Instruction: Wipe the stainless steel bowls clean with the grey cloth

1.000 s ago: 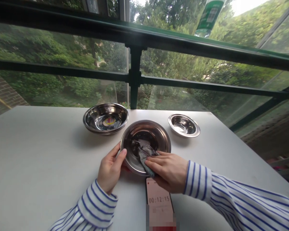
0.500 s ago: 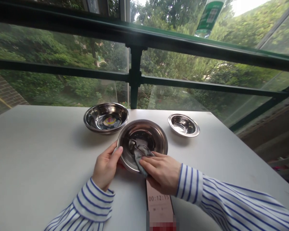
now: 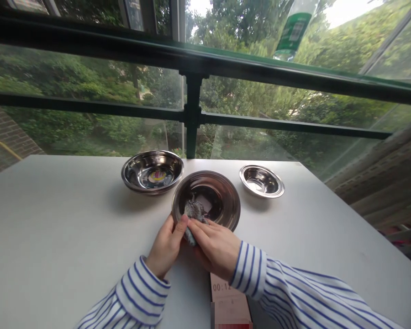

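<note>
A shiny steel bowl (image 3: 222,192) is tilted toward me above the white table. My left hand (image 3: 167,242) grips its near-left rim, thumb on the inner side and the fingers mostly hidden behind. A grey patterned cloth (image 3: 195,210) lies bunched inside the bowl and hangs over the near rim. My right hand (image 3: 215,246) presses this cloth against the bowl's near wall, its fingertips close to my left thumb. Part of the cloth is hidden under the right fingers.
Stacked steel bowls (image 3: 133,178) stand at the back left, the top one with a colourful sticker. A smaller steel bowl (image 3: 276,189) sits back right. Under my right wrist lies a phone (image 3: 229,301) showing a timer. A green-labelled bottle (image 3: 291,36) stands on the green railing (image 3: 123,50).
My right hand has slid left along the bowl's near wall with the cloth, close to my left thumb. The bowl and my left hand have shifted slightly right.
</note>
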Motion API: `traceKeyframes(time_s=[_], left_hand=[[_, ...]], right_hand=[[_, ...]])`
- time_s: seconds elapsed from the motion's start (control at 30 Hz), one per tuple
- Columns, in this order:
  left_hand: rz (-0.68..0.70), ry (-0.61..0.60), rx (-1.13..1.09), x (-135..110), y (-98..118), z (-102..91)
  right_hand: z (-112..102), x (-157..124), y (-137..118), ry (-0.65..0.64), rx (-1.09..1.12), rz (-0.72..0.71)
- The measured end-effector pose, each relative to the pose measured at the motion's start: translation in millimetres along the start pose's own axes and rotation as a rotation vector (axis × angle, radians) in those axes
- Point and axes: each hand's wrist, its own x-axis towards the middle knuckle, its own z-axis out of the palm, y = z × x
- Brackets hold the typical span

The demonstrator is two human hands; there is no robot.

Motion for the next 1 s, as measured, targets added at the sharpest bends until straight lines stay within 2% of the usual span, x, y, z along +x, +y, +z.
traceKeyframes(time_s=[0.1, 0.17, 0.3, 0.43, 0.5, 0.63, 0.73, 0.87, 1.0], left_hand=[[0.050, 0.032, 0.028, 3, -4, -4.1], [0.008, 0.051, 0.024, 4, -4, -7.5], [-0.106, 0.064, 0.021, 4, 1, -9.9], [-0.104, 0.053, 0.023, 3, 7, -5.9], [-0.073, 0.064, 0.053, 3, 5, -3.7], [0.063, 0.088, 0.098, 4, -1, -5.2], [0.082, 0.099, 0.108, 5, -2, -11.3], [0.049, 0.102, 0.138, 5, 2, -15.8], [-0.025, 0.074, 0.120, 4, 4, -10.5]], right_hand=[[2, 3, -3, -0.009, 0.021, -0.010], [-1, -1, -1, -0.037, -0.002, -0.032], [-21, -19, 14, -0.143, -0.106, -0.059], [-39, -29, 25, -0.194, -0.167, -0.024], [-36, -26, 21, -0.180, -0.121, -0.021], [-13, -8, 0, -0.083, 0.016, -0.006], [-4, -3, -6, -0.057, 0.005, -0.019], [-21, -19, 12, -0.154, -0.104, -0.087], [-37, -30, 26, -0.220, -0.167, -0.090]])
